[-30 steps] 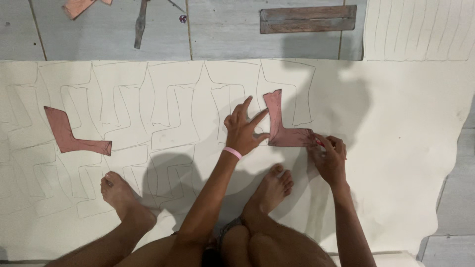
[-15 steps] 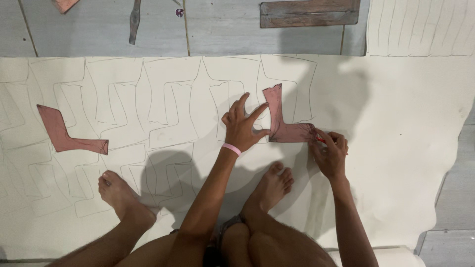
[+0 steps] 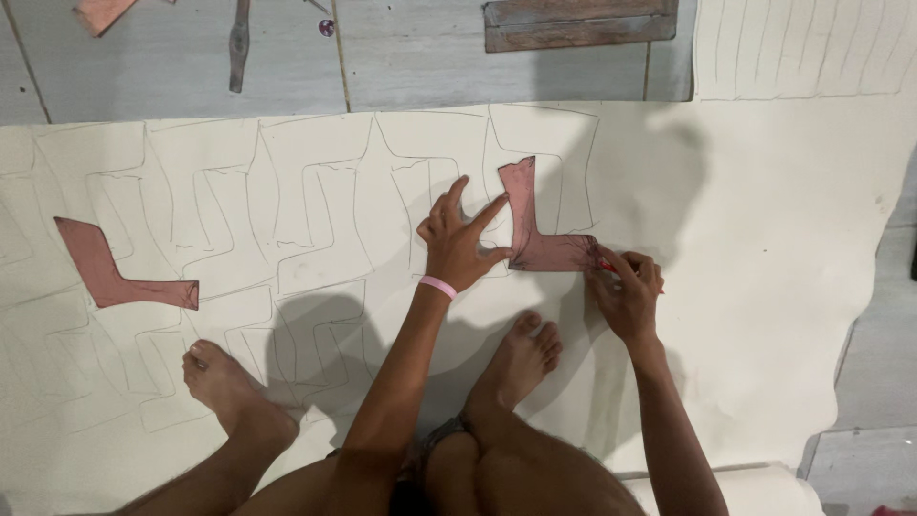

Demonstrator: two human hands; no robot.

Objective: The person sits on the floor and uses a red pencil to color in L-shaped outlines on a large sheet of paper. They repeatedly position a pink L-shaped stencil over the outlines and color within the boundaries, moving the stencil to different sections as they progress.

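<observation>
Overhead view of a person squatting barefoot on a large cream sheet [image 3: 764,287] spread over the tiled floor [image 3: 430,57]. The sheet already carries rows of pencilled outlines, all of the same boot-like shape.

Left hand [image 3: 458,244]: fingers splayed wide and flat, thumb and forefinger pressing on the edge of a reddish-brown L-shaped template [image 3: 535,234], which lies flat on the sheet just right of centre. Nothing is gripped; the hand only weighs the template down.

Right hand [image 3: 626,287]: fingers curled closed around a small red marker [image 3: 606,267], its tip at the lower right end of the template.

A second template [image 3: 105,272] of the same colour lies on the sheet well apart to the left, untouched. Beyond the sheet's far edge, on the floor, lie a wooden block [image 3: 578,24] and a slim dark tool [image 3: 239,43].

Judged from this view, the tracing goes best if the spread hand keeps even downward pressure so the template cannot creep, the marker tip stays hard against the template's edge, and the new outline nests close to its neighbour without crossing it, sparing material.
</observation>
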